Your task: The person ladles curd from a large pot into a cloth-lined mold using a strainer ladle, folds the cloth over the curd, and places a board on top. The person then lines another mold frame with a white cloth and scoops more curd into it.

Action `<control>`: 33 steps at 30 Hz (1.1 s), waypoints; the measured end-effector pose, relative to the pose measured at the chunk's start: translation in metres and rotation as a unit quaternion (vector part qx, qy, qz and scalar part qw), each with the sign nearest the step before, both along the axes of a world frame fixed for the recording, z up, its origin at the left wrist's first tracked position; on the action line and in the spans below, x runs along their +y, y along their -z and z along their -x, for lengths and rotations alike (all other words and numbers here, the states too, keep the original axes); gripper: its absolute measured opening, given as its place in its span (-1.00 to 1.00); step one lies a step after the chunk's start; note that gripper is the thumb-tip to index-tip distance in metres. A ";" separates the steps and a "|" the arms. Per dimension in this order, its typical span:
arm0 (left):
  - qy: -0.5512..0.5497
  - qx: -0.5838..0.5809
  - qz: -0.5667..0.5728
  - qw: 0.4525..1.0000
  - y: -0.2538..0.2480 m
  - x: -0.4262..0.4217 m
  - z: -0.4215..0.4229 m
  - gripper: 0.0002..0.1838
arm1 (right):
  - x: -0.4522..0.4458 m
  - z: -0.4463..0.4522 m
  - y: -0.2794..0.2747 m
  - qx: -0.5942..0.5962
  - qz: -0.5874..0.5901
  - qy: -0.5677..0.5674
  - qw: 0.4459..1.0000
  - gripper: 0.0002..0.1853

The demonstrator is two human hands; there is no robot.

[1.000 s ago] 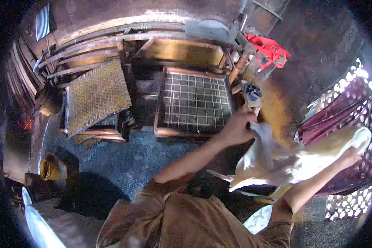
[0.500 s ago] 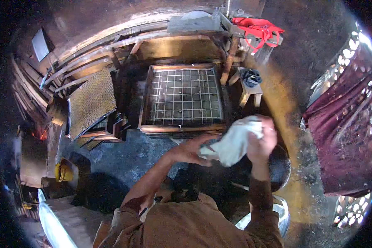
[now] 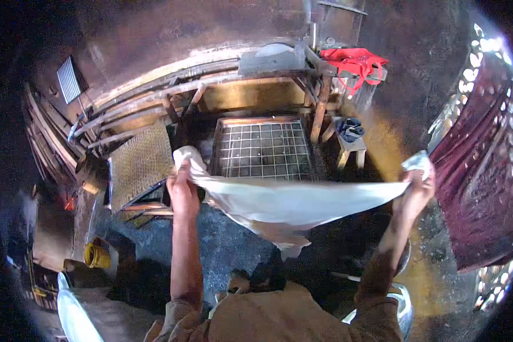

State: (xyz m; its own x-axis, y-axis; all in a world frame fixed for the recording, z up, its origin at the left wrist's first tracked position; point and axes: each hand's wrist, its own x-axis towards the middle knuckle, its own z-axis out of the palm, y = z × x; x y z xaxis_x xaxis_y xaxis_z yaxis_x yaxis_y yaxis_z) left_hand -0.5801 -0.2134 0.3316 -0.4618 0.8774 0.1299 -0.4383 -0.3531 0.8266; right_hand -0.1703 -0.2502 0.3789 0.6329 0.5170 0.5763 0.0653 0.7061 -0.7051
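I log a dim workroom with a dark floor (image 3: 216,239). Nearest, the left hand (image 3: 183,194) and right hand (image 3: 419,191) stand well apart, each clamped on an end of the white cloth (image 3: 290,202). Bunched half a second ago, the cloth now spans between them, so both ends appear controlled. Beyond, I note a gridded frame (image 3: 262,151); far right, a red bag (image 3: 356,62).

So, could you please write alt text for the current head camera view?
A person's left hand and right hand hold a white cloth spread between them. Beyond it are a framed grid, a woven mat and a red bag.
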 end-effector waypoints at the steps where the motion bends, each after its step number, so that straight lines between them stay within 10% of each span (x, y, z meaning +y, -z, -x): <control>1: -0.033 0.117 -0.040 0.992 0.006 0.004 0.017 -0.90 | -0.005 0.000 -0.013 0.017 -0.014 0.013 1.000 -0.80; 10: -0.236 0.326 -0.085 0.912 0.018 0.001 0.138 -0.84 | -0.029 -0.005 -0.114 -0.203 0.072 0.263 0.940 -0.71; 14: 0.018 0.306 -0.167 0.937 0.011 0.002 0.142 -0.91 | -0.023 0.068 -0.170 -0.316 -0.012 0.254 0.914 -0.70; 15: 0.112 0.150 -0.220 0.957 -0.016 -0.003 0.111 -0.94 | -0.014 0.087 -0.187 -0.322 -0.024 0.220 0.920 -0.71; 19: 0.294 0.319 -0.383 0.815 -0.140 -0.026 0.009 -0.19 | -0.026 0.237 -0.246 -0.455 -0.011 0.216 0.864 -0.81; 22: 0.288 0.342 -0.328 0.833 -0.204 -0.026 -0.017 -0.47 | -0.025 0.293 -0.245 -0.476 -0.004 0.153 0.866 -0.81; 23: 0.222 0.379 -0.301 0.846 -0.213 -0.020 -0.018 -0.57 | -0.013 0.293 -0.226 -0.479 0.021 0.176 0.860 -0.73; 25: 0.200 0.257 -0.318 0.890 -0.209 -0.001 -0.013 -0.67 | 0.010 0.278 -0.155 -0.374 -0.022 -0.043 0.926 -0.43; 27: 0.172 0.134 -0.332 0.918 -0.214 0.005 0.005 -0.76 | 0.001 0.282 -0.029 -0.338 0.066 -0.356 0.869 -0.26; 30: 0.051 0.162 -0.307 0.936 -0.249 -0.001 0.039 -0.83 | -0.010 0.299 0.242 -0.550 0.404 -0.340 0.646 -0.20; 33: -0.066 0.178 -0.326 0.926 -0.273 0.008 0.074 -0.84 | -0.011 0.274 0.348 -0.602 0.353 -0.159 0.698 -0.53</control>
State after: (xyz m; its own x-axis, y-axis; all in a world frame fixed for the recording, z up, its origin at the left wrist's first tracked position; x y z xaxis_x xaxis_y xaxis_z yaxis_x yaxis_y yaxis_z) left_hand -0.6544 -0.2050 0.6043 -0.3858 0.4974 0.7771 -0.0968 -0.8594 0.5020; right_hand -0.4445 -0.2614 0.0313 -0.3021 0.9455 0.1217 0.8300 0.3237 -0.4542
